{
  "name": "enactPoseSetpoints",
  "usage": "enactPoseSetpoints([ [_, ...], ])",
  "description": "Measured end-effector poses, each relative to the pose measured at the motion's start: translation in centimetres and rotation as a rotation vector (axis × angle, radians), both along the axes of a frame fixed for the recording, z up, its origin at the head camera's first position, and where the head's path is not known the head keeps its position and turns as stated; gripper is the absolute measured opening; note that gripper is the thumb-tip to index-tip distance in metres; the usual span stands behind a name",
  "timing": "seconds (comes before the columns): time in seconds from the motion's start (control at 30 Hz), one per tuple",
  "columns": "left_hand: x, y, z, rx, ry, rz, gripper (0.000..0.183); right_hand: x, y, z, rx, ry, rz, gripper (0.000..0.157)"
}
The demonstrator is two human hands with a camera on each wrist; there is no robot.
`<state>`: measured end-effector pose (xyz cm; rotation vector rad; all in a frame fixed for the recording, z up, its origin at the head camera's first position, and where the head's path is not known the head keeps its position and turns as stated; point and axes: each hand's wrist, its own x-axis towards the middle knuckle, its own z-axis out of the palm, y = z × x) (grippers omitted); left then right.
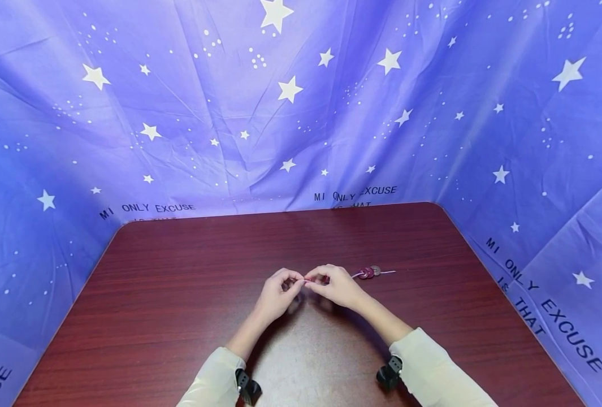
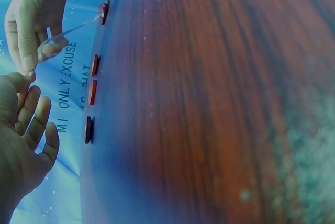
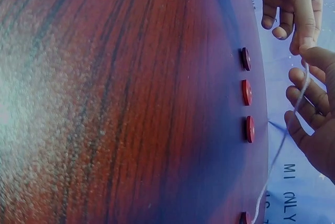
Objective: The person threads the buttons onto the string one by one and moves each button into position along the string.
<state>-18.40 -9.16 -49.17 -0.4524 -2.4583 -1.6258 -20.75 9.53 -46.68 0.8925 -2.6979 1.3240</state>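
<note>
Above the table my left hand (image 1: 276,294) and right hand (image 1: 338,287) meet fingertip to fingertip. Both pinch at a thin pale string (image 3: 301,90), though the fingers mostly hide the pinched part. From there the string runs past my right fingers down to several overlapping red and brown button-like discs (image 1: 367,273) threaded on it, lying right of the hand. A short string end pokes out beyond them. Under the hands, a loose dark red disc (image 2: 89,130), a bright red disc (image 2: 92,92) and another red disc (image 2: 95,65) lie in a row.
The reddish-brown wooden table (image 1: 178,265) has rounded far corners. A purple-blue curtain (image 1: 229,113) with white stars and black lettering hangs around its back and sides. Black wrist devices (image 1: 389,373) are strapped over the light sleeves (image 1: 433,367).
</note>
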Motion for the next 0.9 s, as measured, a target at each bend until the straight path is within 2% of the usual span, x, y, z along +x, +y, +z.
enactPoseSetpoints([
  [0.3,0.07,-0.01,-0.03,-0.033,0.002,0.009,0.006,-0.20,0.30,-0.10,-0.013,0.038,-0.010,0.008],
  [0.63,0.04,-0.02,-0.01,-0.001,-0.008,0.001,0.007,-0.20,0.46,0.03,-0.006,-0.011,-0.039,0.007],
  [0.9,-0.21,-0.92,-0.20,-0.060,0.041,0.005,0.013,-0.29,0.64,-0.14,-0.009,-0.015,-0.081,0.006],
])
